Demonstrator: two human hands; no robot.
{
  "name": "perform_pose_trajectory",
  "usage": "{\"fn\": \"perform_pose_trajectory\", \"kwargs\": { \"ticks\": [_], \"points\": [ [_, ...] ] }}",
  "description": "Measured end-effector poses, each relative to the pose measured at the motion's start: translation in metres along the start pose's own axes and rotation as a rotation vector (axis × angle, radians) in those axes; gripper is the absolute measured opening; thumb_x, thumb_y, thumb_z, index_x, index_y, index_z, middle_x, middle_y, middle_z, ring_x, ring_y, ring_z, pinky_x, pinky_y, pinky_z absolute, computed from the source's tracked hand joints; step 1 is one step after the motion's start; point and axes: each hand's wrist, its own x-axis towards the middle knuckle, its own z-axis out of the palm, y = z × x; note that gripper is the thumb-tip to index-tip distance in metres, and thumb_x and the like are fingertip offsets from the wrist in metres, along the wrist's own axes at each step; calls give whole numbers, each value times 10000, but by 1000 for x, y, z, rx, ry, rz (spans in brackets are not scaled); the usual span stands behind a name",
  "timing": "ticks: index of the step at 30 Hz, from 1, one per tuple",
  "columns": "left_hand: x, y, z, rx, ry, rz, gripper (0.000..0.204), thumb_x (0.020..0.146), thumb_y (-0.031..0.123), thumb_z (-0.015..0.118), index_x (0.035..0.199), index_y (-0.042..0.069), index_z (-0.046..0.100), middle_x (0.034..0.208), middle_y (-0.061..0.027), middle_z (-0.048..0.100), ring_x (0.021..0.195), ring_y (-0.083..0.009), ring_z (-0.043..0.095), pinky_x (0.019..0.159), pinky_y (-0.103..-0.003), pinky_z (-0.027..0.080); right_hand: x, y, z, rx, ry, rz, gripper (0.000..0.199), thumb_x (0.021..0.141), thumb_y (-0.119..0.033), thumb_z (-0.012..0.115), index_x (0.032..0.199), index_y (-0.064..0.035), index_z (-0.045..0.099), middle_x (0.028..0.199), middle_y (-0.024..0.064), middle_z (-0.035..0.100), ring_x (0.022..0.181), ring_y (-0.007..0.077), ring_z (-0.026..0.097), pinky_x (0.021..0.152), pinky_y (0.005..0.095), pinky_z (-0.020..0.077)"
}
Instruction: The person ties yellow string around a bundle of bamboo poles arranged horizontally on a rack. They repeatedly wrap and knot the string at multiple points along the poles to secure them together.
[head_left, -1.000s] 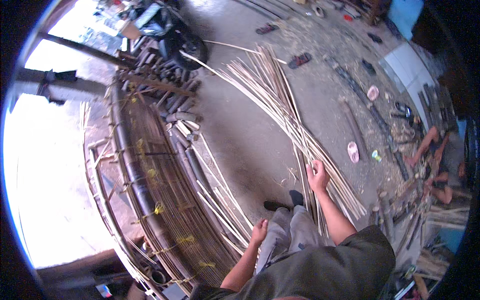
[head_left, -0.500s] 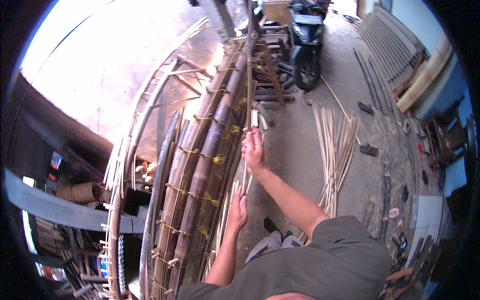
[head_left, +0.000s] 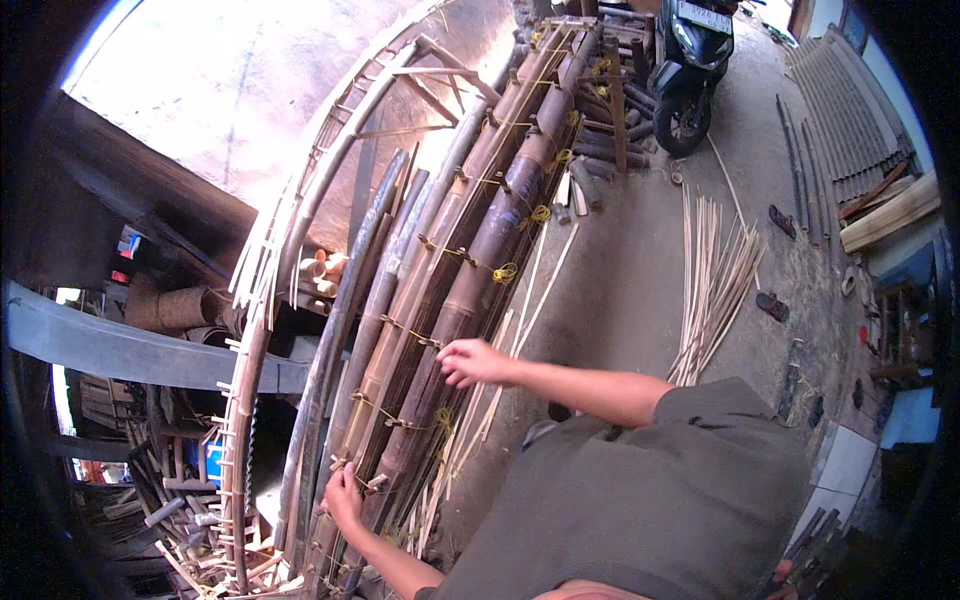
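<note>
A rack of long bamboo poles (head_left: pixel 478 290), lashed crosswise with yellow cord (head_left: pixel 505 272), runs from front to back on my left. My left hand (head_left: pixel 343 500) is at the near part of the rack, its fingers closed together at a pale cross peg. Farther along, my right hand (head_left: pixel 470 363) reaches over the outer dark pole, fingers curled in beside a cord tie. What either hand pinches, if anything, is too small to make out. Loose pale bamboo strips (head_left: pixel 490 400) lean along the rack's right side.
A fan of split bamboo strips (head_left: pixel 712 275) lies on the floor to the right. Beyond the rack stand stacked bamboo pieces (head_left: pixel 610 130) and a parked motorbike (head_left: pixel 690 75). Sandals (head_left: pixel 772 305) lie at right. A curved bamboo frame (head_left: pixel 300 215) stands at left.
Both hands have moved left onto the rack, apart from each other. The long thin stick they held upright is no longer visible in them. The view has shifted toward the rack.
</note>
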Motion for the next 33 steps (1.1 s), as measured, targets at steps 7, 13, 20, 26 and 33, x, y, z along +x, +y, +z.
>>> {"fn": "perform_pose_trajectory", "kwargs": {
  "ticks": [7, 13, 20, 26, 33],
  "points": [
    [43, -11, 24, 162, -42, -176, 384, 879, 386, 599, 974, 27, 698, 937, -215, 679, 907, -407, 629, 849, -473, 463, -55, -29, -220, 205, 510, 63, 194, 943, -230, 583, 1044, -66, 566, 823, 25, 572, 628, 90, 570, 577, 247, 528],
    [116, 257, 61, -152, 121, 173, 410, 939, 322, 528, 1147, -21, 616, 1094, -252, 635, 1029, -398, 605, 881, -435, 466, -102, -59, -369, 261, 716, -78, 163, 977, -240, 519, 985, -96, 593, 805, -12, 569, 640, 69, 545, 583, 241, 494],
    [174, 629, 105, -379, -64, 583, 420, 941, 264, 542, 1259, -10, 539, 1148, -281, 597, 1075, -405, 579, 927, -422, 451, -133, -134, -482, 181, 696, -71, 185, 983, -237, 507, 1020, -80, 598, 829, -6, 579, 658, 62, 540, 590, 239, 489],
    [216, 868, 153, -340, 1, 786, 391, 921, 262, 553, 1231, 28, 589, 1132, -243, 627, 1068, -380, 603, 926, -412, 469, -135, -196, -582, 138, 735, -105, 200, 986, -242, 504, 1029, -73, 602, 816, -3, 593, 660, 56, 538, 595, 218, 466],
    [318, 1018, 215, -250, 14, 730, 290, 889, 234, 568, 1108, 79, 677, 1017, -219, 667, 991, -374, 633, 879, -452, 493, -77, -267, -670, 181, 709, -113, 201, 989, -246, 499, 1009, -76, 604, 800, -3, 608, 655, 57, 539, 588, 217, 464]
  ]
}}
